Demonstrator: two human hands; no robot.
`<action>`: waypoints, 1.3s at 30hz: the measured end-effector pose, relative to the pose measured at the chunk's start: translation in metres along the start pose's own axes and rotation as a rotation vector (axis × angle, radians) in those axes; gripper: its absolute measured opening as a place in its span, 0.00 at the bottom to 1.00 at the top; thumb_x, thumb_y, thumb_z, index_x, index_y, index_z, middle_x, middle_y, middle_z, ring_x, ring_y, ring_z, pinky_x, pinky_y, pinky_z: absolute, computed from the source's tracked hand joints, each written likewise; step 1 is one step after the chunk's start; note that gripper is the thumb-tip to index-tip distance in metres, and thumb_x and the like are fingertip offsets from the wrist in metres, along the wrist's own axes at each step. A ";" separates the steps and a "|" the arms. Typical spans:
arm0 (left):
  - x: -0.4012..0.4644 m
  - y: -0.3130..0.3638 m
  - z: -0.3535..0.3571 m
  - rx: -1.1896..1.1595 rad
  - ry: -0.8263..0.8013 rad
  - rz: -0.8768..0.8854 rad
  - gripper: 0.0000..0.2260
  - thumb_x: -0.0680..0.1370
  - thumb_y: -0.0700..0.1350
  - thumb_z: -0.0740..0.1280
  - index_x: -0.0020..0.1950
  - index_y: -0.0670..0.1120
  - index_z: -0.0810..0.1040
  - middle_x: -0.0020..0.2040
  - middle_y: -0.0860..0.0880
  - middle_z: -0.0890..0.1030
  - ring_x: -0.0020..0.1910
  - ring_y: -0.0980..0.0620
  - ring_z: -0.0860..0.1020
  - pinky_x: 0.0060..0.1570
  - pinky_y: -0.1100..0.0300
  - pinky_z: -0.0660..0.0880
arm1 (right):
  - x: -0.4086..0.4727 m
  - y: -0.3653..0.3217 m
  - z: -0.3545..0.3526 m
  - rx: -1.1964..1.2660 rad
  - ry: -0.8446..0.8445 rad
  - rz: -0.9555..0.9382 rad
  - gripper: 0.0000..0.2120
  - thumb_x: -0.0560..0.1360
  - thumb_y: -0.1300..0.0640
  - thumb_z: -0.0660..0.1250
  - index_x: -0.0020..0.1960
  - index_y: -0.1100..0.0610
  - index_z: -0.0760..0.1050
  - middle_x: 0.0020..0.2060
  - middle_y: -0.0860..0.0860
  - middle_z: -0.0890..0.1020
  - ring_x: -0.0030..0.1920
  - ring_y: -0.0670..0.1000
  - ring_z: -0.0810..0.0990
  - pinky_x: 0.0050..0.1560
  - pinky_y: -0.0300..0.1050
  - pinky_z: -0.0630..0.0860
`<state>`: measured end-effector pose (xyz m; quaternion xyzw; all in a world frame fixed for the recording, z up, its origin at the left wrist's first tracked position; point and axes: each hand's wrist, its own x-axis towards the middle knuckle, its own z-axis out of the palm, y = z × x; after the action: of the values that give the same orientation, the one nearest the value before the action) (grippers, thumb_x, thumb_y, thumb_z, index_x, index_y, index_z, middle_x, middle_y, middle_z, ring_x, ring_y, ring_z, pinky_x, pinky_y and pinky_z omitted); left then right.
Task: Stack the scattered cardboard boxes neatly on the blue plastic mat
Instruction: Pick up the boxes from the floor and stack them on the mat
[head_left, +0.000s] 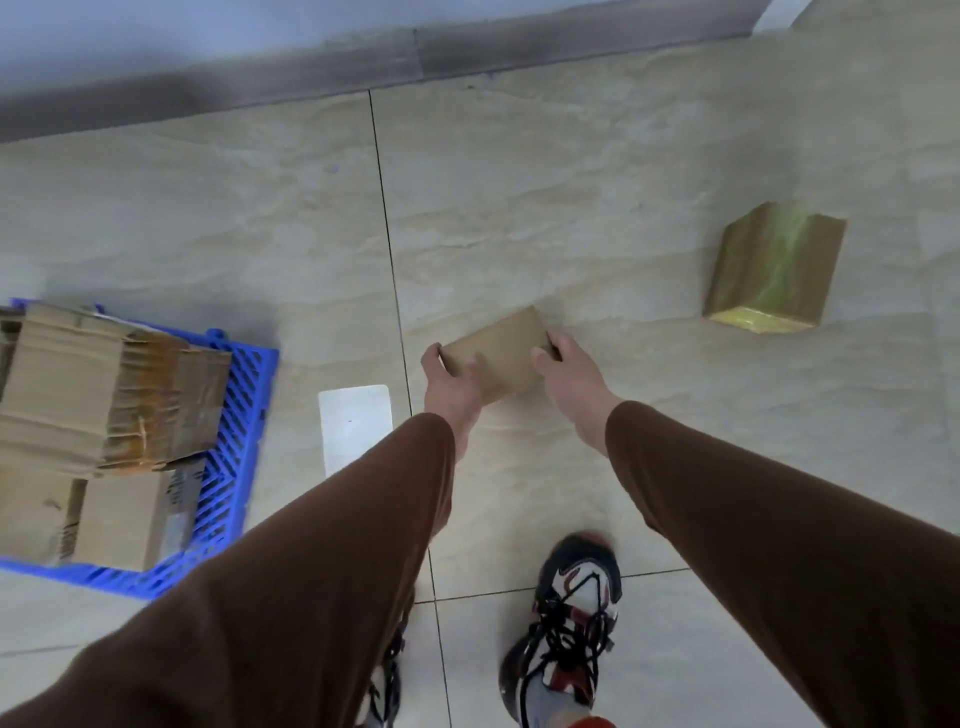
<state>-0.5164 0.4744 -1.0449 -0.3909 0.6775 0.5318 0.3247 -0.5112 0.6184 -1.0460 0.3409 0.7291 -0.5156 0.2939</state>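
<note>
Brown long sleeves reach forward and down from the bottom of the view, above a black, white and red laced sneaker (569, 623) planted on the pale beige tiled floor (571, 182).

Just past the sleeves, both hands grip a small plain brown cardboard box (501, 356) that sits low over the floor; whether it rests on the tile or is just lifted cannot be told. The left hand (449, 382) curls round the box's near-left end, thumb on top. The right hand (569, 371) wraps its far-right end, fingers over the edge. The box's long axis runs from the left hand up and rightward to the right hand, so each hand has one short end.

To the left of the hands a white rectangular sheet (356, 428) lies flat on the tile. Farther left is the blue slatted plastic mat (236, 467), already carrying two worn cardboard boxes, a creased one (104, 389) stacked on a flatter one (104, 519). The mat lies to the left of the held box, on the left hand's side, so the carry probably swings leftward.

Farther off to the right, well apart from the hands, a cardboard box wrapped in yellowish glossy tape (774, 270) stands on the floor. Beyond it, a grey skirting board (363, 67) runs along the wall.
</note>
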 end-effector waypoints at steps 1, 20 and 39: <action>-0.008 0.002 -0.008 -0.002 0.007 0.020 0.26 0.80 0.55 0.62 0.76 0.59 0.55 0.61 0.47 0.77 0.57 0.44 0.78 0.64 0.44 0.75 | -0.007 -0.005 0.001 0.004 0.011 -0.019 0.22 0.83 0.54 0.60 0.76 0.53 0.67 0.66 0.51 0.77 0.62 0.52 0.76 0.60 0.45 0.72; -0.175 -0.015 -0.268 -0.317 -0.044 0.269 0.24 0.82 0.43 0.64 0.75 0.53 0.59 0.66 0.42 0.73 0.57 0.46 0.79 0.44 0.59 0.82 | -0.231 -0.115 0.165 0.067 0.145 -0.356 0.19 0.79 0.53 0.59 0.69 0.46 0.74 0.63 0.48 0.79 0.63 0.49 0.76 0.65 0.48 0.74; -0.169 -0.122 -0.521 -0.524 0.120 0.145 0.22 0.79 0.47 0.70 0.69 0.44 0.67 0.64 0.40 0.78 0.53 0.45 0.85 0.44 0.63 0.81 | -0.329 -0.144 0.425 0.050 -0.029 -0.398 0.19 0.76 0.59 0.66 0.66 0.50 0.74 0.64 0.48 0.75 0.65 0.48 0.75 0.69 0.55 0.72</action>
<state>-0.3404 -0.0173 -0.8407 -0.4428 0.5609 0.6868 0.1330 -0.3979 0.1161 -0.8357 0.1898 0.7647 -0.5864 0.1880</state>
